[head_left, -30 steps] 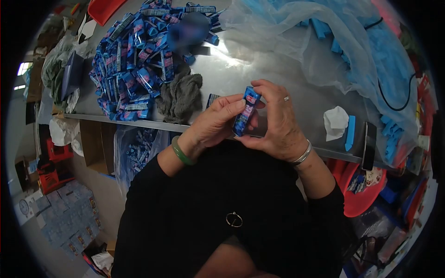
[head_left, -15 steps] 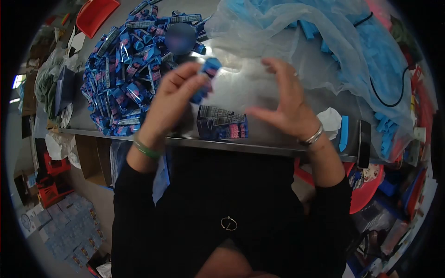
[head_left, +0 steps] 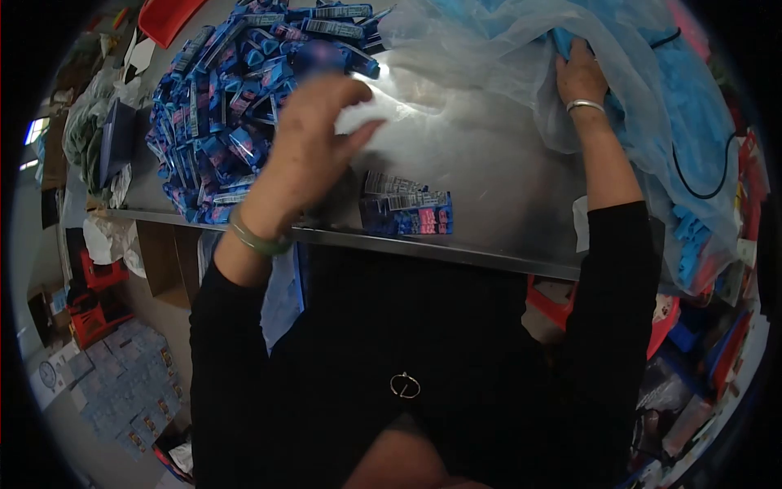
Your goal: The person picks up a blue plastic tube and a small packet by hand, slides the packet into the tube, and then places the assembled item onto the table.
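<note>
My left hand is over the right side of a large pile of blue packets, its thumb and index finger apart with nothing between them. A small group of blue and pink packets lies near the front edge of the metal table. At the back right, my right hand is at the clear plastic bag, its fingers closed on a light-blue piece. Part of that piece is hidden by the hand and the film.
The metal table has a raised front edge. A red tray is at the back left. A black cable loops over the bag. White paper lies beside my right forearm. A red stool stands at the lower left.
The blue packet has left my left hand, whose fingers have parted. My right hand has moved from above the small group to the bag and closed on a light-blue piece. The view has shifted slightly.
</note>
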Tool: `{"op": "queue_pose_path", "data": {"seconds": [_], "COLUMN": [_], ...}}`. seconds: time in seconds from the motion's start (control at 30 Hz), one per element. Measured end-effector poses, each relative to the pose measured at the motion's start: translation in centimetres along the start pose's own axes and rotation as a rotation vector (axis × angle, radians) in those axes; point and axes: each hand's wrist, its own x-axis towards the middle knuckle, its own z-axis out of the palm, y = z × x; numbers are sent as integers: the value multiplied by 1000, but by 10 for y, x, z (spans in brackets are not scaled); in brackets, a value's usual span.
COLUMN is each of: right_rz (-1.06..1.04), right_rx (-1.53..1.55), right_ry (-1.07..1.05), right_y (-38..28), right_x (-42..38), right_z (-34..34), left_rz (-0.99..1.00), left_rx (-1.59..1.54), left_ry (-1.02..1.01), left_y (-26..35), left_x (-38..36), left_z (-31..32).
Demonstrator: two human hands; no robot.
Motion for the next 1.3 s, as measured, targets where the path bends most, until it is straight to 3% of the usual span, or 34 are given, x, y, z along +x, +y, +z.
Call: {"op": "queue_pose_path", "data": {"seconds": [0.1, 0.2, 0.27, 0.37, 0.4, 0.47, 0.57, 0.73, 0.8, 0.97, 1.23, 1.3], "right_rz": [25, 165, 435, 595, 597, 509, 475, 474, 498, 547, 397, 354], "right_rx": [149, 300, 782, 1026, 1026, 1364, 1516, 1622, 1659, 1920, 1766, 1749], "right_ry": [-3, -44, -299, -380, -380, -223, -208, -394, -462, -686, -662, -627], "right_y": [6, 13, 23, -7, -12, -20, -36, -54, -58, -58, -76, -86], "right_x": [-1, -9, -19, -34, -43, -60, -76, -91, -92, -89, -83, -84], "right_z": [-7, -16, -23, -94, -103, -116, -144, -176, -180, -177, -188, -197], "left_rz": [-67, -128, -150, -219, -266, -276, -268, -205, -143, -196, -226, -520], "left_rx": [-156, -190, -256, -366, -409, -432, -441, -402, -387, -527, -739, -923], "left_ry": [-209, -284, -330, -385, -392, -372, -333, -276, -157, -169, -157, -294], "left_y": [36, 45, 44, 40, 40, 42, 42, 45, 45, 51, 60, 65], "left_x": [-30, -48, -52, -55, -56, -55, -58, -59, -59, -55, -52, -51], "left_z": [31, 49, 54, 59, 59, 58, 60, 59, 58, 50, 44, 40]}}
